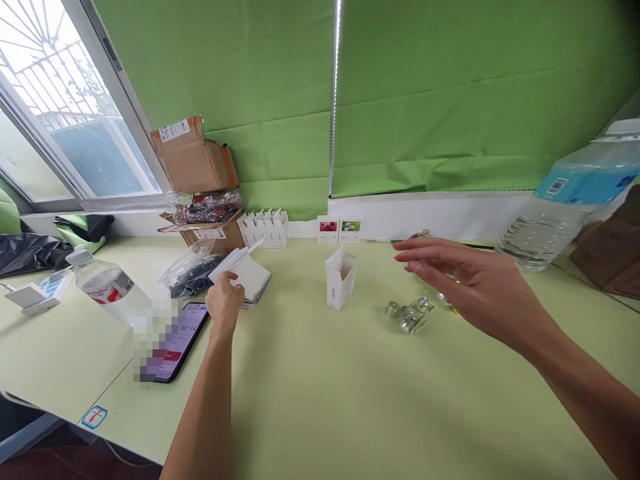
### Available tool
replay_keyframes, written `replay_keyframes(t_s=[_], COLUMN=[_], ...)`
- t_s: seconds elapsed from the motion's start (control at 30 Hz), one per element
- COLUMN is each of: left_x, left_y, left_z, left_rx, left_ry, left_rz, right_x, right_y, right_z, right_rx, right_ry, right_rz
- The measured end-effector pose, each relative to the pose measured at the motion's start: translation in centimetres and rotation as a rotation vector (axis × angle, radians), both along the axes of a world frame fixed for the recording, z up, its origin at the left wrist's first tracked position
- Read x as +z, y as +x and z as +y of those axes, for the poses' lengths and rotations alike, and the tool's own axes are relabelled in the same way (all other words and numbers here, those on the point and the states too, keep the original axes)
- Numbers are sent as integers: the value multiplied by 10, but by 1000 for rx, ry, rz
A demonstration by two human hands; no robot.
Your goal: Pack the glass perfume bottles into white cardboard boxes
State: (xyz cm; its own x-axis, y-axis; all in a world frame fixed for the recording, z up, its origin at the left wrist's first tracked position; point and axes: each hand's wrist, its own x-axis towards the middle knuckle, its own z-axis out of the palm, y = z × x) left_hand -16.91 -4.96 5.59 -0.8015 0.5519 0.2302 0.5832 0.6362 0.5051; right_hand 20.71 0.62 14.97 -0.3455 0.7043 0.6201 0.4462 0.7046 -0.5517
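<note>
Looking down from the head, we have our left hand (225, 301) pinching at the stack of white cards (251, 279); a careless pull could fan the loose sheets across the bench (300, 400). Our right hand (463, 273) is empty, fingers extended over clear, glossy glass bottles (partly hidden); a low sweep could topple them or roll the squat metallic cap (393, 309). Between our hands stands the thin-walled white carton (341, 279), matte, boxy, open-topped, easily tipped by a sleeve-light brush.

Cap (393, 309) between carton (339, 287) and bottle (413, 320)
</note>
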Motion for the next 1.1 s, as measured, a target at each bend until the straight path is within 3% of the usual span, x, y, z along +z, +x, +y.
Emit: replay_keyframes(t_s=[0.47,0.73,0.9,1.1], left_x=[-11,-11,-12,-18], left_y=[-2,-10,-9,-16], left_z=[3,2,3,4], left_rx=[-65,-102,-87,-248], left_ry=[-95,-76,-150,-30], left_rz=[131,11,156,174], right_x=[-5,-5,-6,-8], right_y=[2,4,4,5], right_z=[6,8,10,12], right_rx=[28,12,5,6], right_ry=[26,0,-9,-11], right_rz=[-96,-152,-166,-192])
